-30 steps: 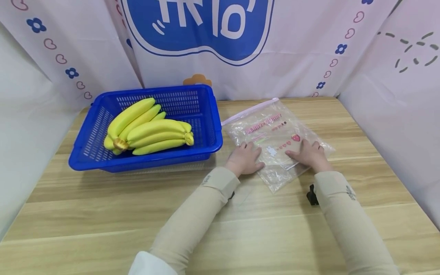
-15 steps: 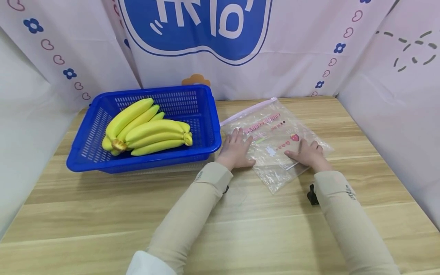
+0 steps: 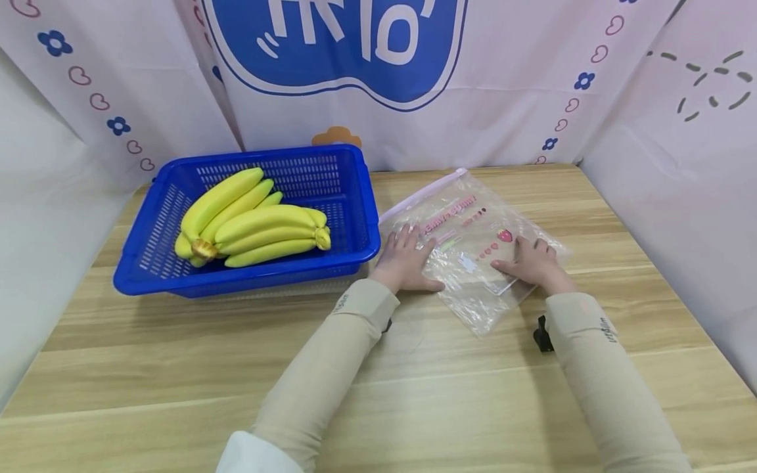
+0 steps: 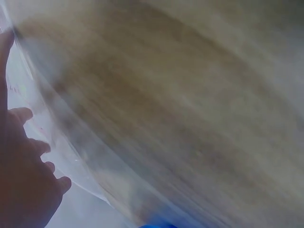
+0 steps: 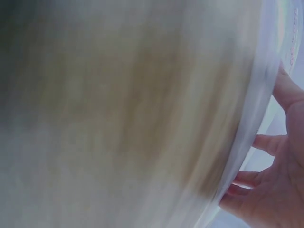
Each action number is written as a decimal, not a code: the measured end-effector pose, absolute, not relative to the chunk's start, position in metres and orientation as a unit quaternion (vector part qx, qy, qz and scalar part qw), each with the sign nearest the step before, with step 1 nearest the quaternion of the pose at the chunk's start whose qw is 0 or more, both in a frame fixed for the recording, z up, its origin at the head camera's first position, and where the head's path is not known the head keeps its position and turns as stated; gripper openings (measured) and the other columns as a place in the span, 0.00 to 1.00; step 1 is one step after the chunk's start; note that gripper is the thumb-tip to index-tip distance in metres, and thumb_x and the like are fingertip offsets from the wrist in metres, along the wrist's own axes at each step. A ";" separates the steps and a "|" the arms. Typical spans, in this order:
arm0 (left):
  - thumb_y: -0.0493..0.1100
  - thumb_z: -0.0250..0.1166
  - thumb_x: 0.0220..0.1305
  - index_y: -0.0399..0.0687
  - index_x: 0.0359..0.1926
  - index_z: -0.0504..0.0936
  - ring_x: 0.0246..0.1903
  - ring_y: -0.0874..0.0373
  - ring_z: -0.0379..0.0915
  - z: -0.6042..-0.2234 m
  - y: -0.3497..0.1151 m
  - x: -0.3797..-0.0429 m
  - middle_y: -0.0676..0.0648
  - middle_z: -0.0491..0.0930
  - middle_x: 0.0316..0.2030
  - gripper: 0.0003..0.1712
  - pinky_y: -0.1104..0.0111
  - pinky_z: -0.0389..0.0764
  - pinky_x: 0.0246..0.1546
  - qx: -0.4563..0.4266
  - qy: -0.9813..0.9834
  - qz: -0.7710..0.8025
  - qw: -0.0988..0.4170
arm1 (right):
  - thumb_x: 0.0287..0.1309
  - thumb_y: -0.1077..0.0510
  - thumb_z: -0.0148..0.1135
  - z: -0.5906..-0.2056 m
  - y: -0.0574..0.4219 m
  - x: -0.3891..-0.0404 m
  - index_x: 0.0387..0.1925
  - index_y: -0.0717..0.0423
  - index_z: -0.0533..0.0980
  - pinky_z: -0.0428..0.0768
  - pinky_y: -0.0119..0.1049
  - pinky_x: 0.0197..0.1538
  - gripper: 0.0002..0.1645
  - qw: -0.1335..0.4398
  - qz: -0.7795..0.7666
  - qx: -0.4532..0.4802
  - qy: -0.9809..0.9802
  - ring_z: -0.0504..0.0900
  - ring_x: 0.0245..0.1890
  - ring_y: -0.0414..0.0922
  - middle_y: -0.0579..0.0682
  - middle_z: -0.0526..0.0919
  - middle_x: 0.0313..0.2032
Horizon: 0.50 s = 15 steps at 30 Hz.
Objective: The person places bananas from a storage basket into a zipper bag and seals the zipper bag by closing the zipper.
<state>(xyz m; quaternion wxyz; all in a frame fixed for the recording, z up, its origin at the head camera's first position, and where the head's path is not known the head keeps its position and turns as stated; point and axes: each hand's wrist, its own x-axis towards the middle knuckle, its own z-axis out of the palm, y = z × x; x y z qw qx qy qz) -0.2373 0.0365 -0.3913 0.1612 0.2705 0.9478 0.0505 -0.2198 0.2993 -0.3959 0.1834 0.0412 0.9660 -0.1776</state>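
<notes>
A clear plastic zip bag (image 3: 473,256) with a pink slider strip and pink print lies flat and slanted on the wooden table. My left hand (image 3: 406,263) rests on its left edge, fingers spread and thumb pointing right. On the bag's right side lies my right hand (image 3: 535,265), its fingers touching the film and thumb stretched to the left. Both wrist views show the fingers of the left hand (image 4: 28,166) and right hand (image 5: 275,175) at the bag's edge, with blurred table beyond.
A blue plastic basket (image 3: 290,276) stands left of the bag, close to my left hand. Two bunches of yellow bananas (image 3: 269,230) lie in it. A printed white cloth (image 3: 503,125) hangs behind the table (image 3: 461,407).
My left hand has shifted left and spread its fingers on the bag. The bag has turned slightly, its top corner moving left and its bottom corner right. My right hand moved slightly.
</notes>
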 end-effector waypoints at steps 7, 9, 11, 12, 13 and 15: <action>0.77 0.55 0.53 0.59 0.74 0.52 0.75 0.40 0.32 -0.394 0.036 -0.235 0.40 0.45 0.75 0.54 0.49 0.38 0.75 0.280 0.946 0.035 0.159 | 0.60 0.37 0.56 -0.396 0.303 -0.218 0.71 0.71 0.40 0.50 0.72 0.65 0.58 0.188 -0.184 0.038 0.964 0.43 0.64 0.80 0.85 0.38 0.65; 0.77 0.55 0.53 0.58 0.74 0.53 0.75 0.40 0.34 -0.395 0.036 -0.235 0.40 0.48 0.74 0.54 0.49 0.40 0.75 0.283 0.946 0.037 0.155 | 0.60 0.37 0.56 -0.396 0.304 -0.218 0.71 0.71 0.40 0.50 0.73 0.64 0.58 0.186 -0.191 0.037 0.963 0.42 0.65 0.80 0.85 0.37 0.65; 0.77 0.54 0.54 0.58 0.74 0.54 0.75 0.40 0.35 -0.394 0.036 -0.235 0.39 0.50 0.73 0.53 0.49 0.40 0.75 0.287 0.945 0.035 0.154 | 0.59 0.37 0.57 -0.395 0.304 -0.217 0.72 0.70 0.40 0.50 0.73 0.64 0.59 0.184 -0.197 0.036 0.962 0.41 0.65 0.80 0.84 0.36 0.66; 0.76 0.53 0.56 0.57 0.73 0.55 0.75 0.40 0.35 -0.393 0.035 -0.235 0.39 0.52 0.73 0.51 0.50 0.40 0.75 0.287 0.945 0.038 0.153 | 0.59 0.37 0.58 -0.395 0.304 -0.217 0.72 0.70 0.40 0.50 0.73 0.64 0.59 0.184 -0.198 0.036 0.962 0.41 0.65 0.80 0.84 0.36 0.66; 0.75 0.51 0.58 0.58 0.73 0.56 0.75 0.41 0.37 -0.393 0.035 -0.235 0.40 0.53 0.72 0.48 0.50 0.41 0.75 0.287 0.945 0.040 0.150 | 0.59 0.36 0.58 -0.395 0.305 -0.217 0.72 0.69 0.41 0.50 0.74 0.63 0.59 0.183 -0.199 0.035 0.962 0.41 0.65 0.80 0.84 0.36 0.66; 0.71 0.47 0.65 0.60 0.73 0.57 0.75 0.41 0.38 -0.392 0.034 -0.236 0.41 0.55 0.72 0.40 0.50 0.41 0.75 0.284 0.947 0.040 0.148 | 0.58 0.36 0.58 -0.395 0.306 -0.218 0.72 0.69 0.41 0.51 0.74 0.63 0.60 0.182 -0.198 0.035 0.962 0.41 0.65 0.80 0.84 0.36 0.66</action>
